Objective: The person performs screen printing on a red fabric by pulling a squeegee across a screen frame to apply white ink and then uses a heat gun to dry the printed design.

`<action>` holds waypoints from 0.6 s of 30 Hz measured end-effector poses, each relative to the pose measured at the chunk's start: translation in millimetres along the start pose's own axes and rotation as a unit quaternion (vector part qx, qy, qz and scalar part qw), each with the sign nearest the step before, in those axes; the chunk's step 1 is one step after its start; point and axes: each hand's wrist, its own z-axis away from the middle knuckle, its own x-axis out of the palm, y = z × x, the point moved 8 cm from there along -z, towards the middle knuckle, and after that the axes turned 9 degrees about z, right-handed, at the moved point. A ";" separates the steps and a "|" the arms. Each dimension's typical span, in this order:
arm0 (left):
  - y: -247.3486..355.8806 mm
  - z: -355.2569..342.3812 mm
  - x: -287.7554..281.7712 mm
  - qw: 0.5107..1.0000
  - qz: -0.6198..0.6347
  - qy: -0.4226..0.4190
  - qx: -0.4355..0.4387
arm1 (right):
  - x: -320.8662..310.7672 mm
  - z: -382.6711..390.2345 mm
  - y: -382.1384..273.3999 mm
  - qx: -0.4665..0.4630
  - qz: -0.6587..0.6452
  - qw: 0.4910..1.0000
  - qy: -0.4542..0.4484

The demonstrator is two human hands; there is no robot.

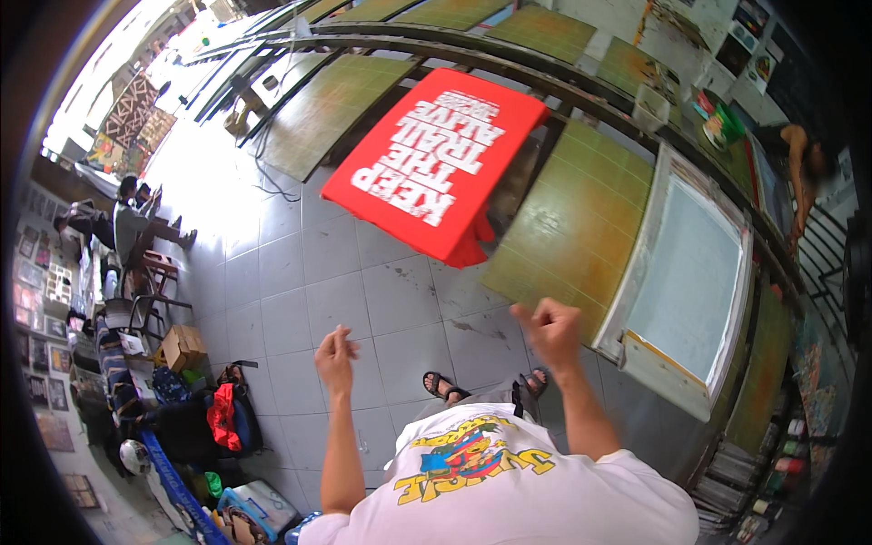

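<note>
Two hands hover over the tiled floor (400, 300): the left hand (337, 360) has its fingers curled narrow, the right hand (554, 332), blurred, is loosely folded, both seemingly empty. From the right hand, a green board (581, 213) lies at twelve o'clock, a white-framed screen (688, 282) at two, a red cloth (436, 168) with white lettering at eleven. From the left hand, a cardboard box (183, 348) sits at nine.
</note>
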 end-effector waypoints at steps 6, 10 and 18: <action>-9.1 -60.3 -120.0 0.995 0.037 0.090 0.006 | 175.8 3.5 -116.5 -0.101 -0.007 0.979 -0.175; 14.5 -136.1 -136.9 0.993 0.007 0.110 0.032 | 261.0 -1.4 -135.3 -0.190 0.015 0.948 -0.253; 67.1 -364.2 -156.8 0.989 0.003 0.120 0.091 | 381.4 -132.8 -173.7 -0.150 -0.004 0.942 -0.300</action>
